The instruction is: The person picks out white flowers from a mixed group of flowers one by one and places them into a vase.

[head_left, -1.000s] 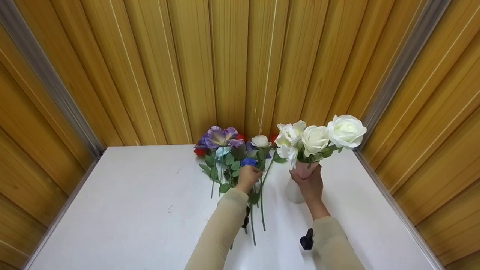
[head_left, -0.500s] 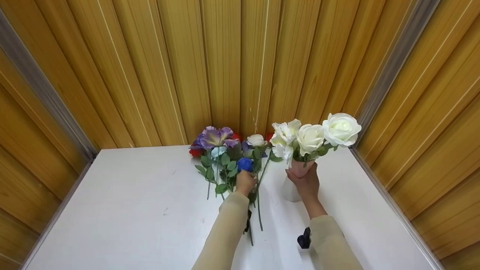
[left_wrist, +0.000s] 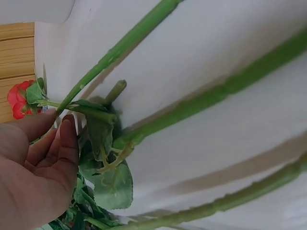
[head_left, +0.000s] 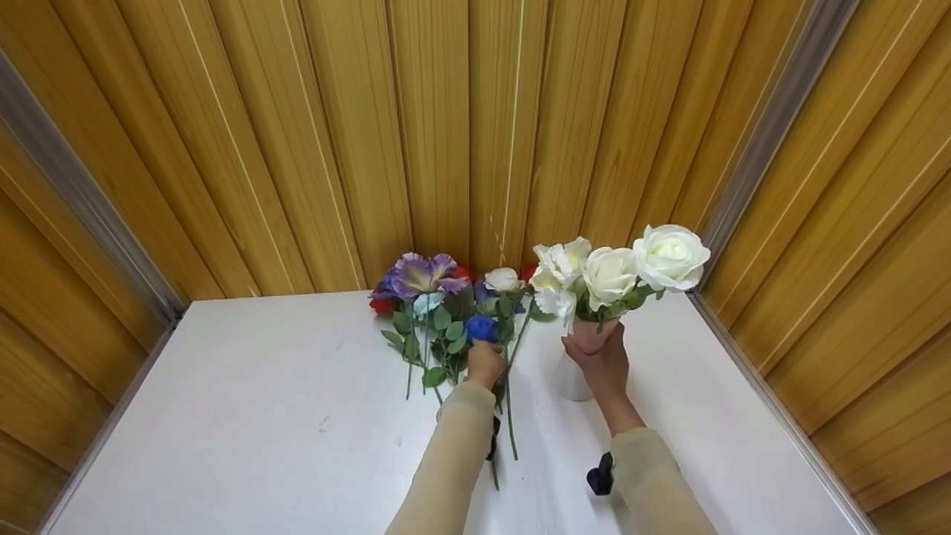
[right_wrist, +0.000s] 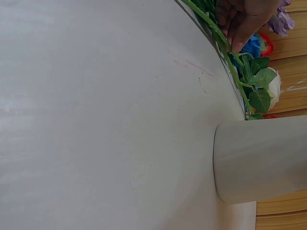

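My left hand [head_left: 485, 364] is among the flowers lying on the table, just below a blue rose [head_left: 481, 328]. In the left wrist view its thumb and fingertips pinch a green stem [left_wrist: 112, 55], with leaves [left_wrist: 115, 187] close under the fingers. My right hand [head_left: 605, 365] grips the neck of a vase, pink at the top [head_left: 592, 334] and whitish lower down [right_wrist: 261, 160]. The vase stands on the table. White roses [head_left: 671, 258] and a ruffled white flower [head_left: 561, 267] rise from it, their stems hidden inside.
Purple flowers [head_left: 423, 275], a light blue flower [head_left: 428, 305], a small white rose [head_left: 502, 279] and red flowers [left_wrist: 20, 99] lie at the back of the white table [head_left: 260, 401]. Wood-look panels [head_left: 431, 148] enclose the back and sides.
The left hand has drawn slightly down from the blue rose, so its bloom shows more fully. My right hand keeps its grip on the vase. The head view has shifted a little.
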Demonstrator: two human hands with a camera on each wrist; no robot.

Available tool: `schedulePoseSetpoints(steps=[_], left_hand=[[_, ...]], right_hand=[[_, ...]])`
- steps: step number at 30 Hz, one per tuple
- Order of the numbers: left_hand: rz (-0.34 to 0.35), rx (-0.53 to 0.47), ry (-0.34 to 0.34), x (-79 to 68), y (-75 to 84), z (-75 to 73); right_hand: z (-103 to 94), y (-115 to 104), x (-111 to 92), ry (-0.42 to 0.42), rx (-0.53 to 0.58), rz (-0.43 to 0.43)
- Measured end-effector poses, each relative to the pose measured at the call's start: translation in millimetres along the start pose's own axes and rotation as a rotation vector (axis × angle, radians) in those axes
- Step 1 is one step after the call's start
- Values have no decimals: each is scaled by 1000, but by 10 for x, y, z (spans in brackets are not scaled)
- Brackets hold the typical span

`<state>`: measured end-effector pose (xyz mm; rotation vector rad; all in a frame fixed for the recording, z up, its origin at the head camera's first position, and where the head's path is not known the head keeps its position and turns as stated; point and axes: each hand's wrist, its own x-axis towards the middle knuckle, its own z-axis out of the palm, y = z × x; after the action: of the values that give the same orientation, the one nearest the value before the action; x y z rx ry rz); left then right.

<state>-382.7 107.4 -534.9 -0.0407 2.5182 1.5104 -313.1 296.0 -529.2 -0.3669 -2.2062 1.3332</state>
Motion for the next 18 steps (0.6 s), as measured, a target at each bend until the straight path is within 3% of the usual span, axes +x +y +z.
schedulePoseSetpoints(steps=[5,11,18], left_hand=[[-9,-18,23,4,-2,6],[56,38,46,-11,4,-8],[39,-47,14,-18,41,-65]], right_hand=[[11,-14,-10,1,8,-8],[8,-27,-19,-8,14,4],[-13,3,13,-24,17,14]])
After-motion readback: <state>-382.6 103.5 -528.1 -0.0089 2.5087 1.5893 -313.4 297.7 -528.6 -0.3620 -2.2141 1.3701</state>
